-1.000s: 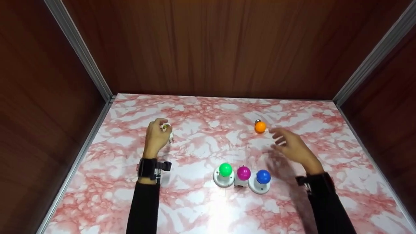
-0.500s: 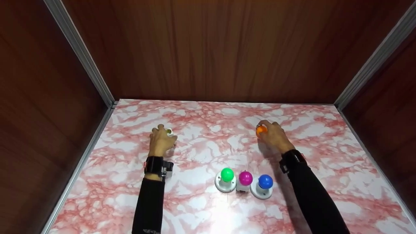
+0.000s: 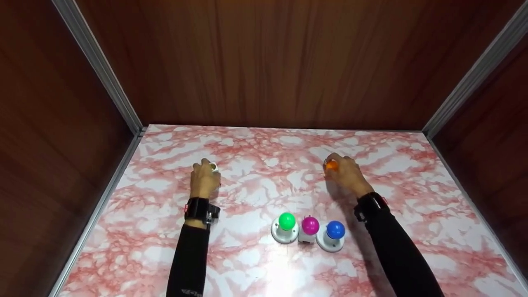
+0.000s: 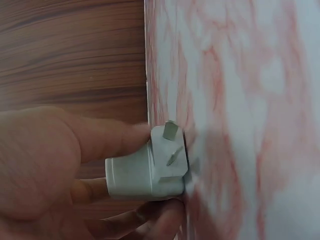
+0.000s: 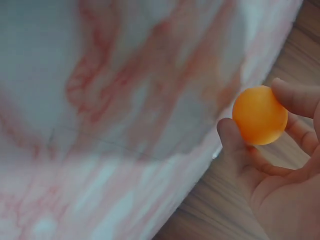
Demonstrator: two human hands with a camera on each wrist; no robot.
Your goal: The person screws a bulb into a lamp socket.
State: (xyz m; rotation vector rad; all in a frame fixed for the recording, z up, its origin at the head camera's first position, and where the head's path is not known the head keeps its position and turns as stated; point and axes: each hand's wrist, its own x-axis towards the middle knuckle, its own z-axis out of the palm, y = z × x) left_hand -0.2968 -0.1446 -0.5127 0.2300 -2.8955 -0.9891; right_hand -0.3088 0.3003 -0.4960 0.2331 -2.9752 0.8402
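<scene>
On the left side of the table, my left hand (image 3: pixel 203 180) grips a white plug-in lamp holder (image 4: pixel 129 176). Two flat metal prongs stick out of its side in the left wrist view, with my thumb along one side and fingers curled under the other. Its round opening shows beside my fingers in the head view. Farther right, my right hand (image 3: pixel 348 175) pinches an orange light bulb (image 5: pixel 259 115) between thumb and fingers. The bulb's metal base is mostly hidden in the right wrist view.
Nearer the front stand a green bulb (image 3: pixel 287 221) and a blue bulb (image 3: pixel 335 229) in round white holders. Between them a magenta bulb (image 3: pixel 310 225) sits in a boxy white holder. Dark wood-grain panels (image 3: pixel 264 62) enclose the marbled table (image 3: pixel 247 198) at the back and sides.
My right hand has moved left to the orange bulb and taken hold of it. My left hand has turned over the lamp holder, its fingers spreading and then closing round it.
</scene>
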